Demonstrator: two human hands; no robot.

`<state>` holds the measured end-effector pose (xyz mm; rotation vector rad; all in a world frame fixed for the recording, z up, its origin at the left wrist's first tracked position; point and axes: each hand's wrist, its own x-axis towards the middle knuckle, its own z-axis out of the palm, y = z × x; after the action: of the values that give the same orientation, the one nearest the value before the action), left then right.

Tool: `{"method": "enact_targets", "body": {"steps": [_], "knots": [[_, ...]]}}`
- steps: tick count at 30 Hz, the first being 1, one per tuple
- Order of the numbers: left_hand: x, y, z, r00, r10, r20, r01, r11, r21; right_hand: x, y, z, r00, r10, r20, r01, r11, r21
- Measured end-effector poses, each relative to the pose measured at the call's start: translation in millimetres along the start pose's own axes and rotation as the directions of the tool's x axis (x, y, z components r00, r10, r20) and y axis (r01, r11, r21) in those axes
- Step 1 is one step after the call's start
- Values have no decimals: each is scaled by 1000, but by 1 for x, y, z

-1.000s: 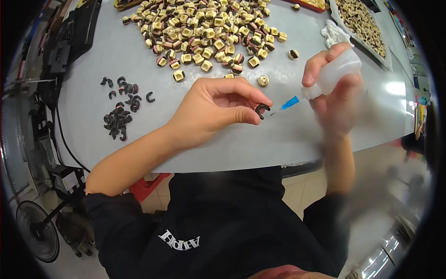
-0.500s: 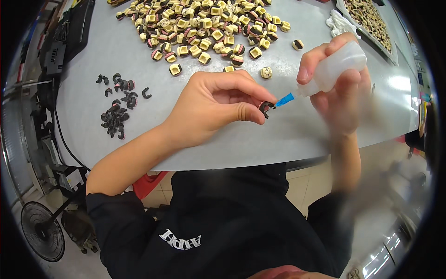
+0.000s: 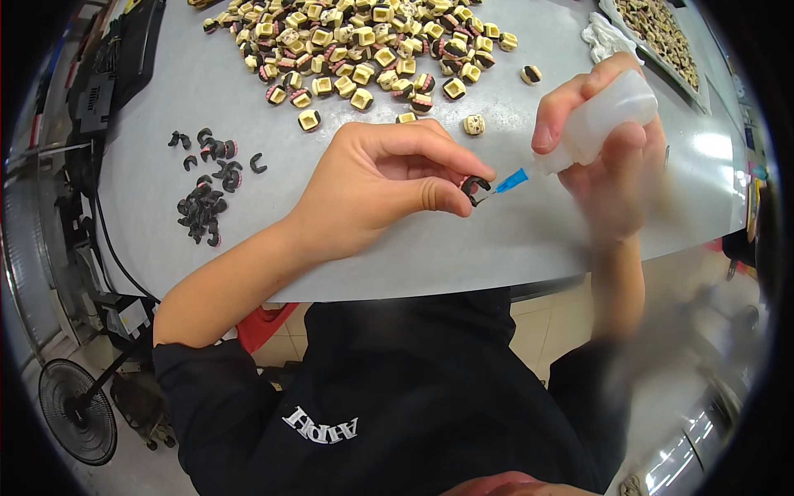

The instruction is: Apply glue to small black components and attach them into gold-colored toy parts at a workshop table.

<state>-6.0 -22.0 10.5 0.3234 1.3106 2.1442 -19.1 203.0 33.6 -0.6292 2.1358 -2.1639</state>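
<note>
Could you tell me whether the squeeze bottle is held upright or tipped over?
Tipped: the squeeze bottle lies sideways in the right hand, its blue nozzle pointing left and slightly down.

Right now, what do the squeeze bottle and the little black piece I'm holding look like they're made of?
Squeeze bottle: soft translucent plastic, probably; milky and matte, with a blue plastic needle tip. Black C-shaped piece: dark and curved, looks like moulded plastic or rubber; too small to tell which.

Grey table (image 3: 430, 256); cream square parts (image 3: 364, 41); black clips (image 3: 207, 198)

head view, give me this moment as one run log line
left hand: pinching small black curved clip | right hand: holding translucent plastic squeeze bottle | blue nozzle tip: at clip
</note>
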Motion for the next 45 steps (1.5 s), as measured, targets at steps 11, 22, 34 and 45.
{"method": "enact_targets", "body": {"steps": [11,22,34,45], "knots": [[0,-3,0,999,22,-28,-22,1000,-3,-1,-5,3,995,-34,-95,23,993,-112],[-1,-1,-4,998,45,38,-47,998,48,0,-8,3,996,-13,-86,0,989,-146],[2,-4,-6,994,99,52,-103,992,75,2,-2,-14,977,-133,-168,112,985,-129],[-4,-1,-5,1000,20,1,-20,995,101,19,-43,-53,854,-264,-447,163,954,-253]]}}
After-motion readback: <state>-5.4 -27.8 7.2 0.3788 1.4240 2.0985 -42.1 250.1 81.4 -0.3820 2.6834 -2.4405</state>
